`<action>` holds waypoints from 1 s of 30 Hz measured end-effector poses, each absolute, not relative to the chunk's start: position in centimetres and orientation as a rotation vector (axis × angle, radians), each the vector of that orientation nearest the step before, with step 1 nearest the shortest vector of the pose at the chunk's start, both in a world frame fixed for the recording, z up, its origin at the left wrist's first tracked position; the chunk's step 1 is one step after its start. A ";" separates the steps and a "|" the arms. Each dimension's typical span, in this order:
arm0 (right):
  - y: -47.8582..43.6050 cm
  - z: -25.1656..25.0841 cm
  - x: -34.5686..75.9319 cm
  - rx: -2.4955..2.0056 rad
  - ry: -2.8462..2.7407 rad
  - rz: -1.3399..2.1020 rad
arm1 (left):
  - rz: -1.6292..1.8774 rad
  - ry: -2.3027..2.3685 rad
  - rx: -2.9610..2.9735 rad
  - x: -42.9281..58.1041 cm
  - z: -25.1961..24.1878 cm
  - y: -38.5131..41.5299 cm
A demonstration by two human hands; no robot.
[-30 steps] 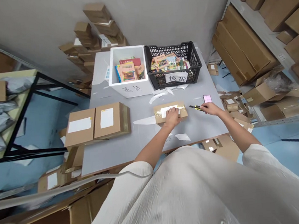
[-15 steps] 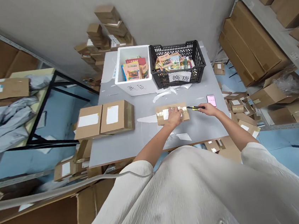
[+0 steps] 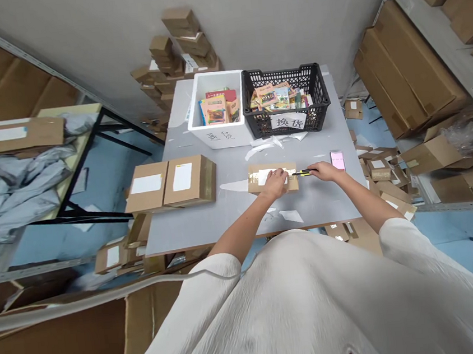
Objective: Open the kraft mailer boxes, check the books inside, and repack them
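A small taped cardboard box (image 3: 255,182) with a white label lies on the grey table in front of me. My left hand (image 3: 276,183) rests on its top, fingers stretched over the label. In my right hand (image 3: 324,171) is a black and yellow utility knife (image 3: 304,172), its tip pointing left at the right end of the box. Whether the blade cuts into the tape is too small to tell. Just beyond my right hand lies a phone (image 3: 337,160) with a pink screen.
Two larger labelled boxes (image 3: 186,183) stand at the table's left. Behind are a white foam box (image 3: 220,135) and a black plastic crate (image 3: 322,105), both holding books. Paper scraps (image 3: 291,216) lie on the tabletop (image 3: 182,227). Shelves with cartons (image 3: 415,68) flank the right side.
The knife in my right hand has shifted slightly left and down against the box's right end. My left hand stays on the box. The whole view has turned a little left.
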State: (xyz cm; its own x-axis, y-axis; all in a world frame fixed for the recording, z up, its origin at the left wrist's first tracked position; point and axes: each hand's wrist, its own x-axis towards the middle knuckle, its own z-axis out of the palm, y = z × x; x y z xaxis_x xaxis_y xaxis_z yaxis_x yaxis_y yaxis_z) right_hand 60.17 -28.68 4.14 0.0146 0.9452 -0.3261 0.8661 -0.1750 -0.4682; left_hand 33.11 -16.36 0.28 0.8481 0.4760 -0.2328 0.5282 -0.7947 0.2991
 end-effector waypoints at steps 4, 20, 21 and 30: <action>-29.7 3.3 60.2 -2.019 -1.702 1.205 | -0.212 0.758 2.675 33.2 0.5 -16.4; -31.4 2.9 60.2 -1.878 -1.379 1.464 | -0.184 0.758 2.656 32.9 0.6 -16.9; -31.3 2.7 60.1 -1.885 -1.376 1.458 | -0.187 0.752 2.659 33.0 0.6 -16.9; -31.2 2.1 58.6 -1.914 -1.371 1.313 | -0.223 0.754 2.659 33.3 0.6 -16.7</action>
